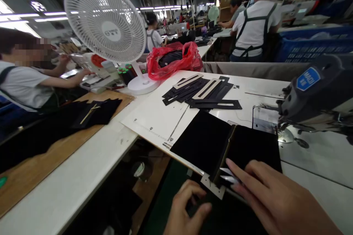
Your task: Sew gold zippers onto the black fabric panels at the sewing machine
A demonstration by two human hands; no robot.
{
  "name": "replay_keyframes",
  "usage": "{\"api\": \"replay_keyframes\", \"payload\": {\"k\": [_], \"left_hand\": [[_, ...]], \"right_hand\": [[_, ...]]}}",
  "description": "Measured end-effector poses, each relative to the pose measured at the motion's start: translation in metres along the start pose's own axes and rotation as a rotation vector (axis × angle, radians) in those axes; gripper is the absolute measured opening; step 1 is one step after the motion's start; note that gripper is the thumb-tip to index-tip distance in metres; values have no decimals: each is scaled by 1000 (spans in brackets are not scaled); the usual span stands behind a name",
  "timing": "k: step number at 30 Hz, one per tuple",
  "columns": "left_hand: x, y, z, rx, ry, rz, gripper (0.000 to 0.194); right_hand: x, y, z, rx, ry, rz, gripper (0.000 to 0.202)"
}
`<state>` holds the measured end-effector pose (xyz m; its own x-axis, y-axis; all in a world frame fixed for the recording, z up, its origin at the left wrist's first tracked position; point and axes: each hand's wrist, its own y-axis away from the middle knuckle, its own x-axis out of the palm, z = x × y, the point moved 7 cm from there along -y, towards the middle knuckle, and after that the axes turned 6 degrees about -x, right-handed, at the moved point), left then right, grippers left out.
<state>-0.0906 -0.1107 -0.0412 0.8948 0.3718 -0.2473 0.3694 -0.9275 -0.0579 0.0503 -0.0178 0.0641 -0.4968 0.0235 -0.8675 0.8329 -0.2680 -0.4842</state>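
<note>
Black fabric [202, 141] lies over the front edge of the white sewing table, with a thin gold-brown strip [228, 145] running down it. My right hand [271, 194] is closed around small metal snips [228, 175], whose blades point left at the strip's lower end. A pale flat plate with small holes [217, 190] sticks out beneath the fabric at that end. Just left of the plate is my left hand [187, 209], fingers curled but apart, with nothing visible between them. Slotted templates [205, 90], black and beige, are piled behind the fabric.
A sewing machine [317, 91] stands at the right. Behind the table are a red plastic bag [176, 60] and a white fan [110, 25]. More black fabric [104, 112] lies on the left table. People work at left and behind.
</note>
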Motion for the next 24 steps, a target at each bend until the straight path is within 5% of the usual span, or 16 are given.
{"api": "replay_keyframes", "payload": {"k": [3,8,24], "left_hand": [[13,-3,18,-361,311,20,35],[33,-12,21,-571,509,68,49],[43,-8,10,-569,559,123,37]], "right_hand": [[22,-3,-8,-19,-17,16,29],[37,10,-6,-25,-79,22,28],[24,27,6,-10,-23,66,30]]}}
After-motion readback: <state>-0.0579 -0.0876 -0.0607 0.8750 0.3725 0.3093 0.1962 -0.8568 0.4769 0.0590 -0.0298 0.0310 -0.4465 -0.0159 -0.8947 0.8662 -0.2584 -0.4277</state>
